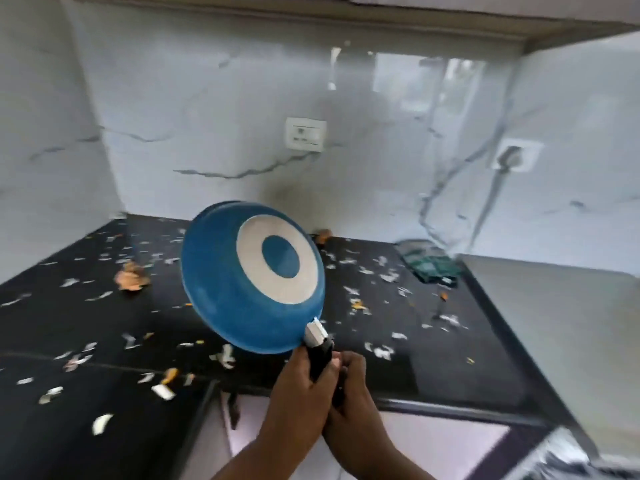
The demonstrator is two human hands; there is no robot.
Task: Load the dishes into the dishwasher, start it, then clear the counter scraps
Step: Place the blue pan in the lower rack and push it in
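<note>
A blue frying pan [225,282] with a white ring on its base is held up above the counter, its underside facing me. Both hands hold its black handle [320,358]. My left hand [301,393] wraps the handle from the left. My right hand [349,386] curls around it from the right, lower down. Several white and orange scraps [131,275] lie scattered over the black counter [69,323].
A dark green cloth [429,266] lies at the back right of the counter. A grey appliance top [561,323] stands to the right. Two wall sockets [305,134] sit on the marble backsplash, one with a cable plugged in. Below the counter edge is a pale opening [433,441].
</note>
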